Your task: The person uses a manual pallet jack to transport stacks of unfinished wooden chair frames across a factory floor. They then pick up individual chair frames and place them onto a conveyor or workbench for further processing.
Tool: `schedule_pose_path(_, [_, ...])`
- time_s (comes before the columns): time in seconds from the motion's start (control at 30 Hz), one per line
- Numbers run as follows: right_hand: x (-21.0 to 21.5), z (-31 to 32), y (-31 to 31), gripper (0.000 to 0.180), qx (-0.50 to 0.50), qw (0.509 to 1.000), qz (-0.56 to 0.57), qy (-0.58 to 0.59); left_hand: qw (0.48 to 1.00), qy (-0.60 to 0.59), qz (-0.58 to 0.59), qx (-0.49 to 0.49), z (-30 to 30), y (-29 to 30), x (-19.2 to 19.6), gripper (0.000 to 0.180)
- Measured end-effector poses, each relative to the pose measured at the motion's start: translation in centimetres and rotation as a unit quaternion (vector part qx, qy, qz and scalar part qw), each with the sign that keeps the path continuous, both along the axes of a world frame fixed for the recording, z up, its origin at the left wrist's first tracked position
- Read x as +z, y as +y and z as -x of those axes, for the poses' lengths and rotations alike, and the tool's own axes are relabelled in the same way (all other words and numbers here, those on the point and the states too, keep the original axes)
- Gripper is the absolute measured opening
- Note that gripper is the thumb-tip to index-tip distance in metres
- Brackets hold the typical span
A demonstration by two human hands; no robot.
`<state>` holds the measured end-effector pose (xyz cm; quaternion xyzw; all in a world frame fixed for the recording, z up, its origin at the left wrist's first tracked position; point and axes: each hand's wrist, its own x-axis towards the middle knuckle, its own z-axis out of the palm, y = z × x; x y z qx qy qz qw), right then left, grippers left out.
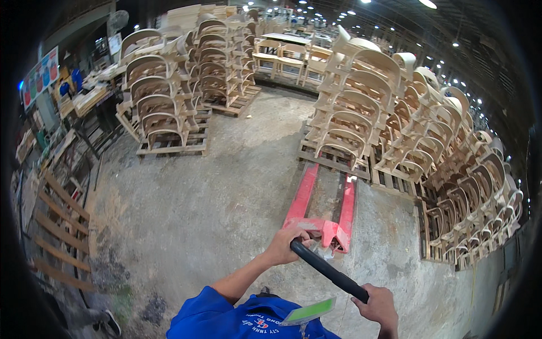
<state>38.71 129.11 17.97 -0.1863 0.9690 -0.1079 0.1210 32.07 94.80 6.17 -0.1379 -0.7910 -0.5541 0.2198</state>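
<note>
A red pallet jack [305,195] stands in front of me, its two forks pointing away. The fork tips reach the edge of a wooden pallet [333,158] bearing a tall stack of curved wooden chair frames [361,101]; how far under they go is hidden. My left hand [284,247] is closed at the left end of the jack's black handle [327,270]. At the handle's right end, my right hand [376,305] wraps round the grip. A green card [310,311] hangs in front of my blue shirt.
More stacked chair frames stand on pallets at right [474,192] and far left [155,96]. Slatted wooden pallets [62,226] lean at the near left. A person's shoe [113,323] shows at lower left. Concrete floor [197,209] runs between the stacks.
</note>
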Motion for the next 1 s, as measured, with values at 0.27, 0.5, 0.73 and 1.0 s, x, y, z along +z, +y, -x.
schedule_pose_path(0.27, [2.9,-5.4,-2.4,0.032,-0.084,0.986,0.108,0.090,0.998,0.010,-0.041,-0.041,-1.5,-2.2,2.9,0.014])
schedule_pose_path(0.5, [3.3,-6.8,-5.2,0.036,-0.203,0.939,0.133,0.243,0.993,-0.005,-0.019,-0.117,0.7,-4.4,5.1,0.014])
schedule_pose_path(0.73, [-4.4,-7.9,-5.7,0.037,-0.475,0.740,0.186,0.438,0.976,0.056,-0.016,-0.211,9.1,-3.0,6.1,0.012])
schedule_pose_path(1.0, [-4.6,-12.4,-24.2,0.019,-0.535,0.680,0.018,0.501,0.950,0.154,-0.084,-0.257,19.7,2.0,4.2,0.012])
